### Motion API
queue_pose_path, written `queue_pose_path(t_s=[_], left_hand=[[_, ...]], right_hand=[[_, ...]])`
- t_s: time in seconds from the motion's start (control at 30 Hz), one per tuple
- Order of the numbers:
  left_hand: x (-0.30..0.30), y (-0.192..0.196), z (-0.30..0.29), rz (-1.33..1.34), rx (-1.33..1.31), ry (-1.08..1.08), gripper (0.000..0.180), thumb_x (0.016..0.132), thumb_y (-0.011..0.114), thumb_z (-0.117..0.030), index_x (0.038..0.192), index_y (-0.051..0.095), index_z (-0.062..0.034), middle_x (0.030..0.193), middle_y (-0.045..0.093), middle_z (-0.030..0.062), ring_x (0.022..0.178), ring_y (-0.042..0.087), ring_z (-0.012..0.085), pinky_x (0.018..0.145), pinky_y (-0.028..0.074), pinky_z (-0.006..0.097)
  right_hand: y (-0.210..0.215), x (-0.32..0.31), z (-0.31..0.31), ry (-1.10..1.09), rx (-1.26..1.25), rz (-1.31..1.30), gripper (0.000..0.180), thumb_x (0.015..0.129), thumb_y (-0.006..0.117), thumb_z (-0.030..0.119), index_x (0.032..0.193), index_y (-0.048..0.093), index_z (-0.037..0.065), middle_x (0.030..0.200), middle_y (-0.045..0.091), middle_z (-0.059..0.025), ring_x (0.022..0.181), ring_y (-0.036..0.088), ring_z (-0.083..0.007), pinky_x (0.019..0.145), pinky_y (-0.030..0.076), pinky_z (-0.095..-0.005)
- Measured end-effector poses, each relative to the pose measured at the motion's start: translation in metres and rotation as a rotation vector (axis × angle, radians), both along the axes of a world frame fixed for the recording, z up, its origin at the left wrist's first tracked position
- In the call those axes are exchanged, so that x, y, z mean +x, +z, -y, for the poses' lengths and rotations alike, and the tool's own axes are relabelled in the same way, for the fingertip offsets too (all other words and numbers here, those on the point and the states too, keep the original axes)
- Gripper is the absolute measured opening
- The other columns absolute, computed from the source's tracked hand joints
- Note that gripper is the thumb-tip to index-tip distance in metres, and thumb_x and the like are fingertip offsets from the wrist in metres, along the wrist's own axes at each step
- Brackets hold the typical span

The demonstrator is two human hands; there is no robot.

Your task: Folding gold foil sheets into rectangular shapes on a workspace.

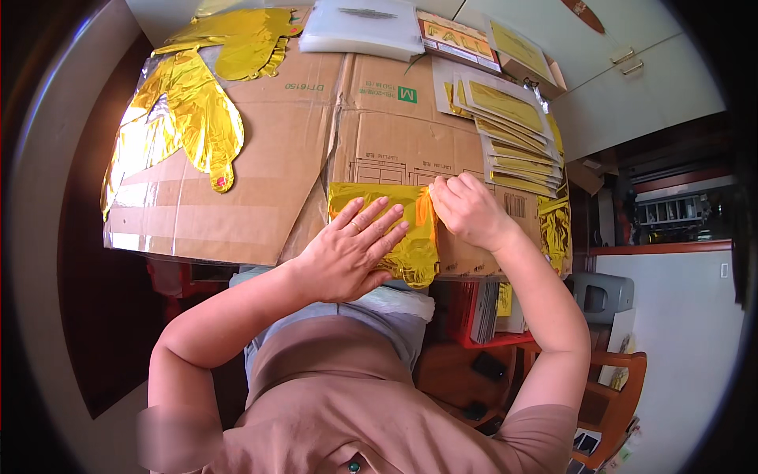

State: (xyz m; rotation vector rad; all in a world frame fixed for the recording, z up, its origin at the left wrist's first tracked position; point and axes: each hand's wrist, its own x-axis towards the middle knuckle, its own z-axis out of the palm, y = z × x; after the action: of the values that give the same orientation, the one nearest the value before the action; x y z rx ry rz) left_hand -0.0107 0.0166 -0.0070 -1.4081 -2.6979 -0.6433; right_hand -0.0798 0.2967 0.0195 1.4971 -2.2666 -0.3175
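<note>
A folded gold foil balloon [414,237] lies at the near edge of a flattened cardboard sheet [276,158]. My left hand [351,249] lies flat on it with the fingers spread, pressing it down. My right hand [467,209] rests at the foil's upper right corner, fingers curled and pinching its edge. Both forearms come in from below.
Unfolded gold foil balloons [197,103] lie on the cardboard's far left. A fanned stack of packaged gold foils [517,142] sits to the right, with a pile of clear plastic bags [363,28] at the back. A wooden chair [608,403] stands at lower right.
</note>
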Motion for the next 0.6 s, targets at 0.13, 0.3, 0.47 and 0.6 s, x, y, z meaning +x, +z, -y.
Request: queue_pose_path(t_s=[0.13,0.3,0.47,0.6], left_hand=[[-0.002,-0.010,0.000,0.049,0.087,0.022,0.069,0.091,0.064,-0.026,0.151,0.041,-0.0017,0.157,0.039,0.0201,0.148,0.033,0.0392,0.122,0.022,0.053],[-0.002,-0.012,-0.004,-0.076,0.147,0.048,0.054,0.086,0.064,-0.019,0.137,0.056,-0.0029,0.144,0.053,0.0184,0.138,0.046,0.0381,0.116,0.034,0.053],[-0.007,-0.005,-0.003,-0.068,0.145,0.025,0.052,0.082,0.068,-0.018,0.133,0.061,-0.0065,0.140,0.057,0.0162,0.134,0.050,0.0373,0.111,0.039,0.051],[-0.017,0.001,-0.001,-0.074,0.099,-0.019,0.044,0.085,0.069,-0.025,0.126,0.066,-0.0107,0.130,0.061,0.0134,0.125,0.055,0.0346,0.102,0.044,0.047]], right_hand=[[-0.002,0.000,-0.002,-0.021,-0.032,0.022,0.018,0.082,0.063,0.010,0.095,0.068,-0.003,0.097,0.065,-0.0107,0.087,0.060,-0.0216,0.076,0.050,-0.0344],[-0.003,0.000,-0.003,-0.038,-0.079,0.027,0.015,0.082,0.063,0.011,0.092,0.068,0.000,0.094,0.064,-0.0077,0.086,0.059,-0.0203,0.076,0.049,-0.0336],[-0.001,0.003,-0.005,-0.081,-0.103,0.065,0.024,0.085,0.062,0.011,0.104,0.069,-0.002,0.095,0.064,-0.0078,0.087,0.060,-0.0205,0.078,0.048,-0.0335],[-0.005,0.007,-0.009,-0.110,-0.063,0.066,0.030,0.088,0.060,0.012,0.113,0.068,-0.003,0.101,0.066,-0.0103,0.090,0.061,-0.0217,0.081,0.049,-0.0347]])
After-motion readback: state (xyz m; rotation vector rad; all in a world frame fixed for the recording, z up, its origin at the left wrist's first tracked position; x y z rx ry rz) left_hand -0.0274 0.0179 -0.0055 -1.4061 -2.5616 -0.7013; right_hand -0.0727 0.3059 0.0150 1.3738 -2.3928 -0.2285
